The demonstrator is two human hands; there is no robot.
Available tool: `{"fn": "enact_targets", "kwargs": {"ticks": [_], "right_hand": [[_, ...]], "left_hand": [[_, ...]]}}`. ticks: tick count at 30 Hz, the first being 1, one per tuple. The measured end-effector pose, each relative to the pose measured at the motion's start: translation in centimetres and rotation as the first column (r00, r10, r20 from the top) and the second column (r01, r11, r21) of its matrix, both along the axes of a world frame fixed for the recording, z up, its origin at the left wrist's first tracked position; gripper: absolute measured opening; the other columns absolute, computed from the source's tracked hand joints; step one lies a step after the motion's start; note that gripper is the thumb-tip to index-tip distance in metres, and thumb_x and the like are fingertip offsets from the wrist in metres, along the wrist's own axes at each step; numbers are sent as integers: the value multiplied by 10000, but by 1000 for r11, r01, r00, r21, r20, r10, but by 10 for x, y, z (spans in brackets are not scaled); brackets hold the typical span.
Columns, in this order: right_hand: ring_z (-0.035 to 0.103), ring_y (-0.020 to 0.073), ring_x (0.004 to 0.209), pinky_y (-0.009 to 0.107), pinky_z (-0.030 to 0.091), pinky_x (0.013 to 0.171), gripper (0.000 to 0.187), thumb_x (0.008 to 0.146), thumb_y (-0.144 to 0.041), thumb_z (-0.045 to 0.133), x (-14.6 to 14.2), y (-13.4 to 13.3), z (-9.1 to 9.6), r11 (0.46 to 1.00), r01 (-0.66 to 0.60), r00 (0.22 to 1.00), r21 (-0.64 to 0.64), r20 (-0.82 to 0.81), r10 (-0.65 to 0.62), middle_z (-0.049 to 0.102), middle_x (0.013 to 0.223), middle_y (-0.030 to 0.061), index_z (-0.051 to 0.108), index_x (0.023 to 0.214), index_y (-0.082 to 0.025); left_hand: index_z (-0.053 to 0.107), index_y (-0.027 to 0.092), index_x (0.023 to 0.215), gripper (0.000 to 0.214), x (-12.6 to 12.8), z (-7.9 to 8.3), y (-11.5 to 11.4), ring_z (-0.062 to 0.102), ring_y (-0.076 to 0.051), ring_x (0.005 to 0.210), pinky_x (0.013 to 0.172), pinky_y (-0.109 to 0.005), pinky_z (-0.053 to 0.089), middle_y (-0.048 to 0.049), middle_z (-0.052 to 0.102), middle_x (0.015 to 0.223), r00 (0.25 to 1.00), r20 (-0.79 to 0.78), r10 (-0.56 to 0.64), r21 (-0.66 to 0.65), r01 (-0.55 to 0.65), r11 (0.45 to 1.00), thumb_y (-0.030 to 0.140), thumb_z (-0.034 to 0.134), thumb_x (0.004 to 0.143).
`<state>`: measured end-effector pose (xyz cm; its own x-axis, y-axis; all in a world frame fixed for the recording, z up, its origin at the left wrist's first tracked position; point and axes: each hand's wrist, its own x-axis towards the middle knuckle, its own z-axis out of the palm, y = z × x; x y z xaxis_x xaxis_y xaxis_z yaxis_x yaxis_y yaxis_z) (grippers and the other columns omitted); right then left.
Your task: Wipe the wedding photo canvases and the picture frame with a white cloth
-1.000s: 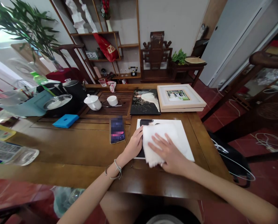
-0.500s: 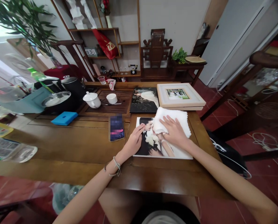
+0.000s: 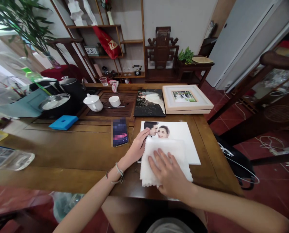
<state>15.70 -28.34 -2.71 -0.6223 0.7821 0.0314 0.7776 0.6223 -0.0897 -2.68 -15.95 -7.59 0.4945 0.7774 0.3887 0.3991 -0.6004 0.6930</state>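
Observation:
A white cloth (image 3: 165,149) lies over the lower part of a wedding photo panel (image 3: 193,152), hanging past its near edge onto the table. My right hand (image 3: 171,174) presses flat on this cloth, fingers spread. At the panel's left edge my left hand (image 3: 138,145) rests with its fingers stretched out, the fingertips by the upper left of the picture. Two faces show above the cloth; the lower picture is covered. A phone (image 3: 120,132) lies left of my left hand.
Behind the panel lie a dark photo panel (image 3: 150,103) and stacked pale frames (image 3: 167,105). Further left stand a white lidded bowl (image 3: 93,103), a small white cup (image 3: 114,101), a blue block (image 3: 63,122) and a black kettle (image 3: 71,89). The table's front edge is close to my body.
My right hand and the cloth have moved from the panel's upper right down and toward me, uncovering the second face. My left hand stays at the left edge.

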Motion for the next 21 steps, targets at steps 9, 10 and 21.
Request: {"fn": "enact_targets", "kwargs": {"ticks": [9, 10, 21], "right_hand": [[365, 464, 1362, 591, 400, 995, 740, 777, -272, 655, -4, 49, 6, 957, 269, 952, 109, 117, -281, 428, 1459, 298, 432, 1446, -48], [368, 488, 1350, 598, 406, 986, 752, 775, -273, 662, -12, 40, 4, 958, 257, 954, 130, 124, -273, 428, 1446, 324, 427, 1441, -16], [364, 366, 1392, 515, 383, 1040, 782, 721, -245, 579, 26, 8, -4, 998, 25, 1000, 55, -8, -25, 413, 1509, 185, 411, 1471, -99]], "left_hand": [[505, 170, 1387, 464, 3, -1, 0, 419, -248, 1400, 1184, -499, 326, -146, 494, 1460, 998, -10, 54, 6, -54, 999, 106, 387, 943], [502, 169, 1390, 463, 3, -2, 0, 417, -250, 1401, 1183, -503, 326, -148, 492, 1461, 998, -16, 55, 6, -55, 998, 110, 386, 945], [469, 173, 1416, 462, 5, -3, -3, 396, -239, 1417, 1192, -482, 321, -146, 472, 1478, 998, -28, 55, 26, -54, 998, 127, 364, 969]]}}
